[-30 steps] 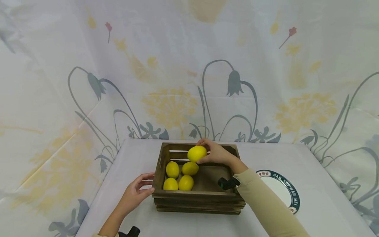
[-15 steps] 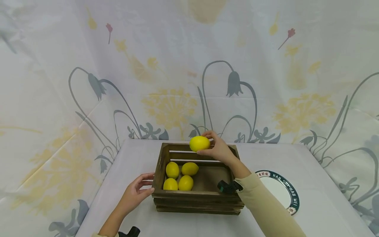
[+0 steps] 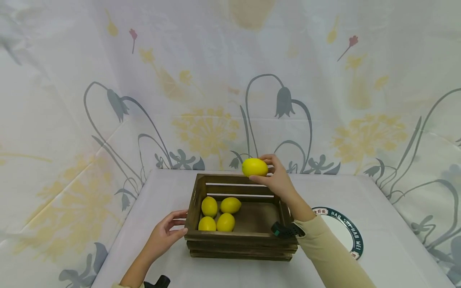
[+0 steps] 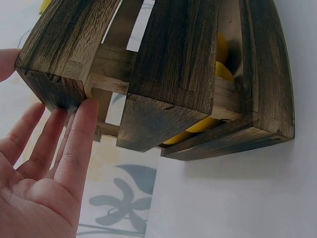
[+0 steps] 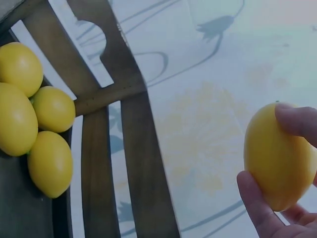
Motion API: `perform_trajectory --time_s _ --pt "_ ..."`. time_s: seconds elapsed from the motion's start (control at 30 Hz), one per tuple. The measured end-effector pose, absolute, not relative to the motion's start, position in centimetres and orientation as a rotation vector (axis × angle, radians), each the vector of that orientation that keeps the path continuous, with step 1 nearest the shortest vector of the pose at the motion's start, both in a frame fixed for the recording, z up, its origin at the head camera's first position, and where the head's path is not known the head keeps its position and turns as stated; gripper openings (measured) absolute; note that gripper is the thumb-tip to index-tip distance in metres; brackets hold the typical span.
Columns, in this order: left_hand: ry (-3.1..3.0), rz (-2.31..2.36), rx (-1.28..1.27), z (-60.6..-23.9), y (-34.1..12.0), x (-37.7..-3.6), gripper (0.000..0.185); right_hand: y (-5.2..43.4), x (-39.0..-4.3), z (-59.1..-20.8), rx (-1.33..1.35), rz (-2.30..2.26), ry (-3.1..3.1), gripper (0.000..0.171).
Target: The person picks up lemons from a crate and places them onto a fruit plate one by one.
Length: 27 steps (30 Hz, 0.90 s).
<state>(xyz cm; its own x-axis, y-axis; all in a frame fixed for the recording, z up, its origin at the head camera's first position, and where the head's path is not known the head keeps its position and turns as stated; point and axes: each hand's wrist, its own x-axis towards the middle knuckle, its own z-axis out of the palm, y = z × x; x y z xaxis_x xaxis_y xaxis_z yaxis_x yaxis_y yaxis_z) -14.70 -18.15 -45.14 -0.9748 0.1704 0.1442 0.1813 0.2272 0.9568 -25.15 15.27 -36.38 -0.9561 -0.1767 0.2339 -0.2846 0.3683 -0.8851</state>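
r hand pinches lemon above wooden crate; 4 lemons inside. l wrist cam only: l hand flat, fingertips on crate corner.

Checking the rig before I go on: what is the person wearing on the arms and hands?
The right arm has a long beige sleeve, with a black wrist camera strapped at the cuff. Both the right hand and left hand are bare, without gloves. Another black device shows at the left wrist.
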Motion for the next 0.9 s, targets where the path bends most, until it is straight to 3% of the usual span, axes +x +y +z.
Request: perform_trajectory --time_s 0.9 --pt "-2.478 -1.899 -0.299 -45.2 -18.2 -14.7 0.045 19.7 -22.4 -36.5 0.264 1.581 -2.49 0.063"
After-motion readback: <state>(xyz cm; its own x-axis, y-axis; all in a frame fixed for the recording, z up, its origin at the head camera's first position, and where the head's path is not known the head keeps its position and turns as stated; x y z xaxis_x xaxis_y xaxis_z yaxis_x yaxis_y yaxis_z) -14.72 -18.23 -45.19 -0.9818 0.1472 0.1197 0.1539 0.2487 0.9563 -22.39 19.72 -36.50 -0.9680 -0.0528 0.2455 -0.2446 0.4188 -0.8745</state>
